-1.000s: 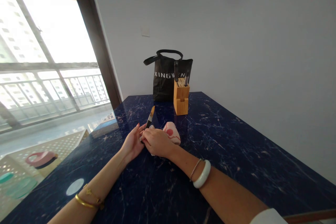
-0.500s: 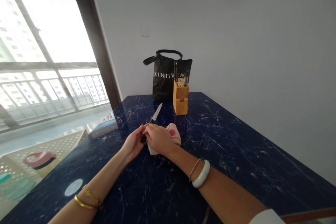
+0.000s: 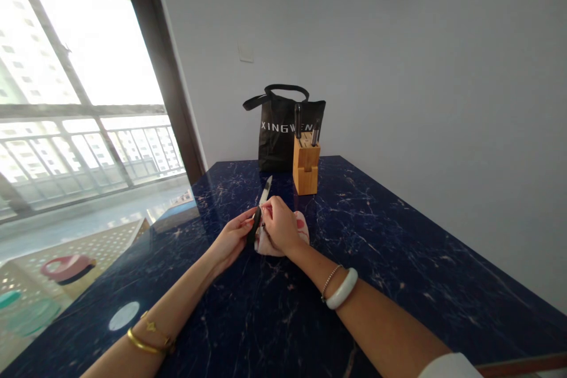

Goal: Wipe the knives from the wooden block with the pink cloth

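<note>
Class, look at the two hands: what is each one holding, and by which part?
The left hand holds a knife by its black handle, blade pointing away. The right hand grips a pink-and-white cloth, bunched against the blade near the handle.

Plain grey wall [image 3: 398,41] at twelve o'clock; bright window [image 3: 75,106] at nine; dark blue marbled table [image 3: 398,248] below, daylight glaring in

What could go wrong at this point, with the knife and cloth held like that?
The right hand presses the cloth against the knife close to its blade; if the cloth slips, the fingers could meet the edge. The left hand has only a light fingertip grip on the dark handle, so the knife may twist or drop onto the table. The blade tip points toward the knife block and bag, so a sudden push could jab forward.
</note>
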Available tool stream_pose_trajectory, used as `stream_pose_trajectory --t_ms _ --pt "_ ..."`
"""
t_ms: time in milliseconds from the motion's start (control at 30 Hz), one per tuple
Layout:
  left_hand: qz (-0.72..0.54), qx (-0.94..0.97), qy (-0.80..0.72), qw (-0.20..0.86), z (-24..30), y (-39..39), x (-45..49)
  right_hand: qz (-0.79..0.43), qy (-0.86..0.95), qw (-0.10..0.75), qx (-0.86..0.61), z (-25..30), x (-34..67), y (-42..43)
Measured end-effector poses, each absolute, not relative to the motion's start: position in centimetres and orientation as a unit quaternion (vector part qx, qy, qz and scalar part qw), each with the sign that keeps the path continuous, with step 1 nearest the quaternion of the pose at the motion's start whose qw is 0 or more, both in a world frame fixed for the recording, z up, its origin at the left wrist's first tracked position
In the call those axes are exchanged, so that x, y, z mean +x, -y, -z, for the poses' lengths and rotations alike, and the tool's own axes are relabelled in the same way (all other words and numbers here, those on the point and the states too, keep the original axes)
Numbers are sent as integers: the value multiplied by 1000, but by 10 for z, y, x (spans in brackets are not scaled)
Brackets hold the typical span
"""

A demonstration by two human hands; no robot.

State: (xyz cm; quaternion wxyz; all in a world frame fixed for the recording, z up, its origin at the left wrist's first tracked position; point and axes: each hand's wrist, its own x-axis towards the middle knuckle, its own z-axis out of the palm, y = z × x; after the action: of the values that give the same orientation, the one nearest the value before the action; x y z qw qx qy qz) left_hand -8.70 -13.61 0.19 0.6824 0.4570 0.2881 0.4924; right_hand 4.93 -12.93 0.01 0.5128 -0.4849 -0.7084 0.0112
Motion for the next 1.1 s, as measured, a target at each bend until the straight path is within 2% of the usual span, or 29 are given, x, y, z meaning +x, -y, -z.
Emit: stream_pose_trajectory --t_ms 367,700,1100 --pt "-479 433 -268 715 -10 139 -88 -12 718 519 -463 -3 49 132" --pt "-503 385 -311 708 0 131 -92 40 772 447 -449 -3 45 137" --pt "-504 407 -330 687 -9 141 -88 57 731 462 -499 -6 49 137"
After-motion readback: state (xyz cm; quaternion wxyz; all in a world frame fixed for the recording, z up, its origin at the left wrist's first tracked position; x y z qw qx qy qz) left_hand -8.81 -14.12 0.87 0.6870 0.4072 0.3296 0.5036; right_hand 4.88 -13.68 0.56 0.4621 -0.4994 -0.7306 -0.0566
